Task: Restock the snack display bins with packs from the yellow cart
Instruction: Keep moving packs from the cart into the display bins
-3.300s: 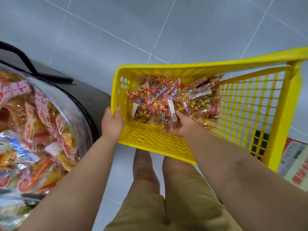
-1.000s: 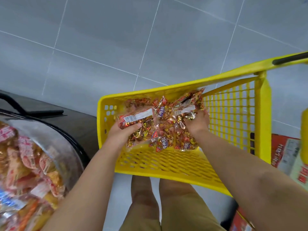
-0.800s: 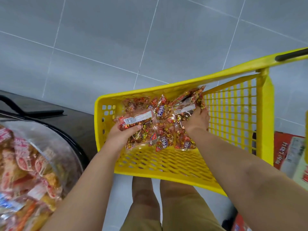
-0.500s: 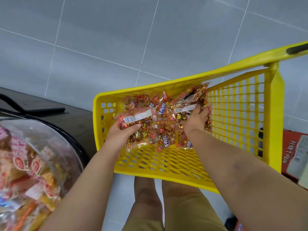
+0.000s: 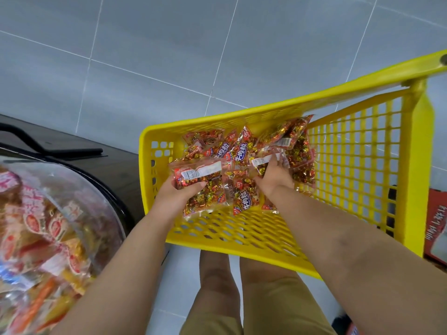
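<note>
Mostly: L hand (image 5: 174, 195) tight round one pack (image 5: 202, 176); R hand (image 5: 274, 177) deep among cart (image 5: 414, 165) packs (image 5: 242, 151), grip unclear; bin (image 5: 60, 213) blurry.

Our way into the yellow cart (image 5: 358, 165) open above, packs (image 5: 243, 151) heaped at its far end, snack bin (image 5: 72, 194) crowding our left.

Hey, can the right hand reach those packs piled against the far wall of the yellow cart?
Probably yes: the right hand is in the open-topped yellow cart, gripping packs of the same pile; nothing covers the far ones.
</note>
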`<state>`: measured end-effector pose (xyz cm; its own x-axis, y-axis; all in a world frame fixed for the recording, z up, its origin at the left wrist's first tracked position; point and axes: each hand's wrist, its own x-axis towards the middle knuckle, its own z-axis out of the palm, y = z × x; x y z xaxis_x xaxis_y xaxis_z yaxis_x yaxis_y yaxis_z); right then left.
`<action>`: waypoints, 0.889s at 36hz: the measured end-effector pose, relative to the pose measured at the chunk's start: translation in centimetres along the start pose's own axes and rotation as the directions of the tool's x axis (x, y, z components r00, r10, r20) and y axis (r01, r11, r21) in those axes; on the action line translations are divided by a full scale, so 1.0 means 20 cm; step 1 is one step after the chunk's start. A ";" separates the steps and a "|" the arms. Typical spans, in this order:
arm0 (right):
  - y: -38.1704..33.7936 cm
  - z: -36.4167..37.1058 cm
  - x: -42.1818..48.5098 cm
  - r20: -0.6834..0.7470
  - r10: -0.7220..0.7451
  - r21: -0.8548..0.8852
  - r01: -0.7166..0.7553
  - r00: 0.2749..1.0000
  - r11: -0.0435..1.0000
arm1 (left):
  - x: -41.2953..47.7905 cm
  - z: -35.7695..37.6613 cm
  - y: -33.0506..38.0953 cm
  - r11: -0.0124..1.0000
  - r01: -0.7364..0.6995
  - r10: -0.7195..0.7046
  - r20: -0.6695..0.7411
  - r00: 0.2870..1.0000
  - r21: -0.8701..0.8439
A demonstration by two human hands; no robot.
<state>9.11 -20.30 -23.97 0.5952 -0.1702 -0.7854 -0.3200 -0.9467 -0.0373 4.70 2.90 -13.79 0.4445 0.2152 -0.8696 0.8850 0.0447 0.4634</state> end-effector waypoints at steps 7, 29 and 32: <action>0.09 -0.17 -0.04 -0.040 0.064 0.331 -0.047 0.997 0.942 | -0.07 -0.01 -0.01 0.997 -0.004 0.002 -0.019 1.000 -0.080; -0.41 -0.73 -0.99 0.470 -0.603 0.831 -0.093 0.644 0.548 | -0.95 -0.35 0.10 0.882 -0.206 0.089 -0.281 0.956 -0.423; -0.54 -0.74 -1.14 0.447 -0.622 0.798 0.028 0.643 0.602 | -1.10 -0.48 0.05 0.835 -0.254 0.059 -0.379 0.924 -0.488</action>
<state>9.80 -10.27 3.53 0.2524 0.6019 -0.7576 -0.7642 -0.3563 -0.5377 -5.49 7.65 7.40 0.4106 0.5707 -0.7111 0.5587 0.4589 0.6908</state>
